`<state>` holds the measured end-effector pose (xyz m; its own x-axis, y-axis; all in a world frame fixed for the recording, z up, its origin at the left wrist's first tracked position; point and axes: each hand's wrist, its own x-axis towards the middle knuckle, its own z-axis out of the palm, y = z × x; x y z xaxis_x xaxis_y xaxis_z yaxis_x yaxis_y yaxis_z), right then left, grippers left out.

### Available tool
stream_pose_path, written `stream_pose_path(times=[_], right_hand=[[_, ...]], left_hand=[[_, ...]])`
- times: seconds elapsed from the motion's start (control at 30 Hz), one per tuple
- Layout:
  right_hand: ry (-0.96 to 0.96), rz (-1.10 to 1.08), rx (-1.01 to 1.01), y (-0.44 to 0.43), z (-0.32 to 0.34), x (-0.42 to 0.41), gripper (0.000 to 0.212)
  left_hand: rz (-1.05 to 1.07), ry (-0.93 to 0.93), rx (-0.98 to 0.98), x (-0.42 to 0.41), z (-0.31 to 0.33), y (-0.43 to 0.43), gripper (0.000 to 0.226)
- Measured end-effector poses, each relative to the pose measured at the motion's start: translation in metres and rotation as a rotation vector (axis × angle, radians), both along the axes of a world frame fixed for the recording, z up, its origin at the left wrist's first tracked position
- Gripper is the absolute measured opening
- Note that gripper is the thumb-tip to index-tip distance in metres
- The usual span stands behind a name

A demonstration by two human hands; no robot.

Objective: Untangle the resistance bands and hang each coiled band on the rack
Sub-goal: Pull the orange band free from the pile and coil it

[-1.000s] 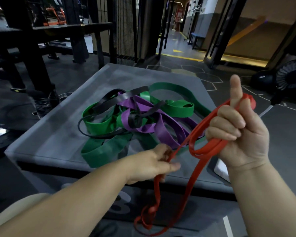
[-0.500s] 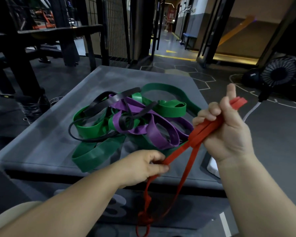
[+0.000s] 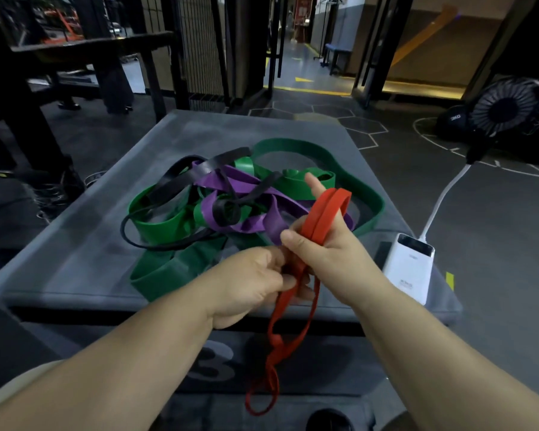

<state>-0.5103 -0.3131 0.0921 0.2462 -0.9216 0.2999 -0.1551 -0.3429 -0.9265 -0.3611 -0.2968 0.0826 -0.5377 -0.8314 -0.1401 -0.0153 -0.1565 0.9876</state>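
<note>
The grey surface point(image 3: 75, 262) filled mid-frame, with the green band point(image 3: 293, 146), purple band point(image 3: 231, 185) and black band point(image 3: 175, 178) knotted together on it. The red band point(image 3: 324, 213) was clear of them, with two turns wound round the right hand point(image 3: 333, 259). Its fingers looked straight, not clenched. The left hand point(image 3: 249, 281) pinched the strand that dangled lower centre. Best, I'd say, to feed each turn flat at even tension and shake out that hanging twist. A large numeral 3 point(image 3: 213, 362) marked the box front, and the power bank point(image 3: 409, 265) carried print too small to read.
</note>
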Motion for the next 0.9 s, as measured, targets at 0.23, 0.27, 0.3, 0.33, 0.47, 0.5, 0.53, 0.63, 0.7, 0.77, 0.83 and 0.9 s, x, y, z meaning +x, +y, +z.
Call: stream_pose_path(times=[0.23, 0.27, 0.3, 0.33, 0.47, 0.5, 0.53, 0.63, 0.7, 0.77, 0.83, 0.9], right_hand=[[0.176, -0.196, -0.095, -0.004, -0.004, 0.002, 0.045], [0.173, -0.219, -0.098, -0.004, -0.004, 0.003, 0.042], [0.155, -0.243, -0.104, -0.005, -0.003, 0.003, 0.037], [0.122, -0.268, -0.11, -0.005, -0.002, 0.003, 0.031], [-0.094, -0.311, -0.058, -0.005, 0.011, -0.001, 0.02], [-0.142, -0.32, -0.037, -0.006, 0.014, -0.003, 0.02], [-0.176, -0.334, -0.018, -0.006, 0.016, -0.006, 0.02], [-0.211, -0.371, 0.005, -0.008, 0.02, -0.013, 0.016], [-0.187, -0.411, -0.008, -0.006, 0.021, -0.014, 0.015], [-0.179, -0.453, -0.03, -0.006, 0.023, -0.017, 0.015], [-0.183, -0.464, -0.047, -0.007, 0.025, -0.02, 0.014], [-0.172, -0.453, -0.032, -0.009, 0.025, -0.024, 0.016]], left_hand=[[0.248, 0.035, -0.066, -0.002, 0.009, 0.0, 0.011], [0.309, 0.067, -0.053, -0.002, 0.009, -0.001, 0.017], [0.337, 0.089, -0.047, -0.003, 0.01, -0.002, 0.021], [0.322, 0.085, -0.049, -0.003, 0.009, -0.003, 0.019], [-0.031, -0.199, -0.136, 0.0, 0.001, -0.001, 0.014], [-0.069, -0.246, -0.14, -0.002, -0.002, 0.0, 0.015], [-0.057, -0.26, -0.136, -0.003, -0.004, 0.0, 0.017], [0.049, -0.265, -0.145, 0.0, -0.002, -0.005, 0.023], [0.067, -0.291, -0.149, 0.005, -0.002, -0.009, 0.027], [0.057, -0.239, -0.116, 0.006, 0.0, -0.007, 0.029], [0.057, -0.159, -0.039, 0.005, 0.0, -0.006, 0.023], [0.081, -0.085, 0.05, 0.005, 0.003, -0.003, 0.014]])
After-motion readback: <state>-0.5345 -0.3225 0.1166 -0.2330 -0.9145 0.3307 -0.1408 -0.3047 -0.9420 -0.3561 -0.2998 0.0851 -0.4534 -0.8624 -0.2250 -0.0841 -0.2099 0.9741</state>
